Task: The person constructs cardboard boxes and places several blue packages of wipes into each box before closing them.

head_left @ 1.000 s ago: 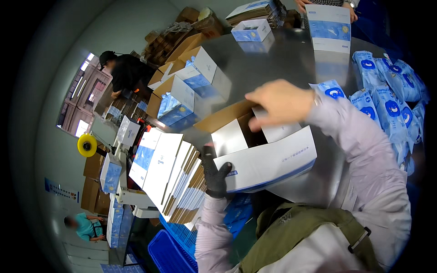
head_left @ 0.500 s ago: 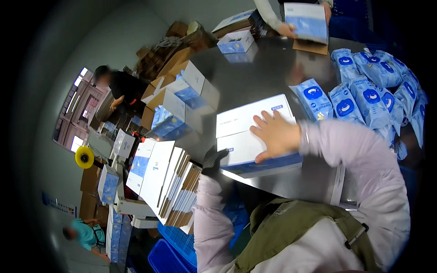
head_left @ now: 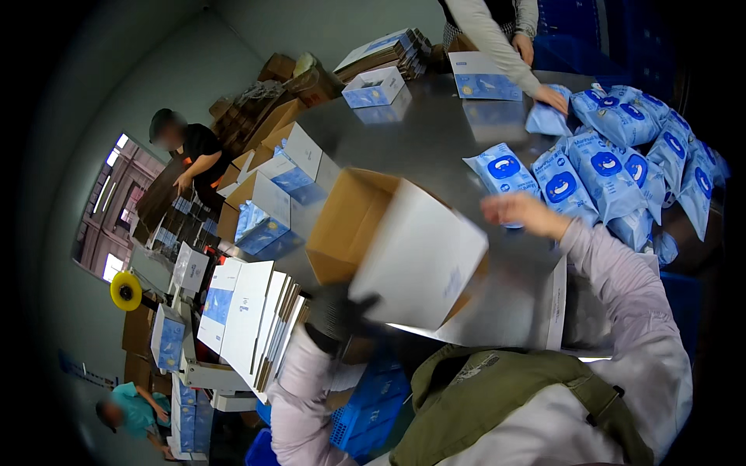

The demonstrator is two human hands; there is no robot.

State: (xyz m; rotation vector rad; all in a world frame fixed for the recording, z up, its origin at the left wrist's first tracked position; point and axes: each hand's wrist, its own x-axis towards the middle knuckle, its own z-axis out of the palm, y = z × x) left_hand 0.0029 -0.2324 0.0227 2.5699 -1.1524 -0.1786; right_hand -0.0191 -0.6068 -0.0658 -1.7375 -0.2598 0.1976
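Observation:
A white cardboard box is tilted over the metal table in front of me, slightly blurred, its bare brown inside showing on the left. My left hand, in a dark glove, grips the box at its lower left edge, thumb over the white side. To the right of the box, my bare right hand is in the air with fingers stretched out and nothing in them. Just beyond it lies a light blue soft pack, beside a heap of similar packs.
Folded flat cartons stand at my left, near a machine with a yellow roll. Filled boxes line the table's left side. Across the table, a co-worker's hand touches a pack beside an upright box. Blue crates sit below.
The box has turned from lying closed-side up to tilted, exposing its brown inside. My right hand has left its top and moved right. The co-worker's box now stands on the table.

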